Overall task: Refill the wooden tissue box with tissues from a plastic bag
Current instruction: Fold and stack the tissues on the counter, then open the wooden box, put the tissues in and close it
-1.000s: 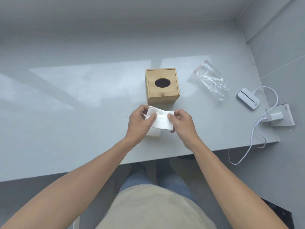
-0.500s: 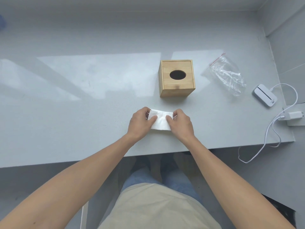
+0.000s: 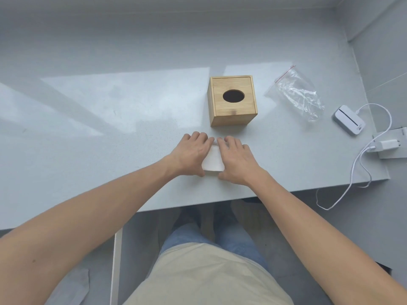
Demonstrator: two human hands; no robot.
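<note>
No legible writing on any item; the small marks on the white device (image 3: 348, 119) were too fine to read.

Landmark: wooden tissue box (image 3: 232, 101), a light bamboo cube, upright, with a dark oval opening in its top.

Left hand (image 3: 192, 153) lay in front of the box, palm down, fingers spread flat over the left part of a folded white tissue stack (image 3: 212, 162). Right hand (image 3: 236, 157) lay likewise on the right part. Both pressed it to the table (image 3: 88, 119); neither curled round it. Only a white strip of the stack showed between the hands.

Right of the box, apart from it: a crumpled clear plastic bag (image 3: 297, 93) with a red seal line. Further right, the device, a white cable (image 3: 361, 164) and a plug adapter (image 3: 387, 145).

Table pale grey, glossy, with window-light patches. Walls grey.
</note>
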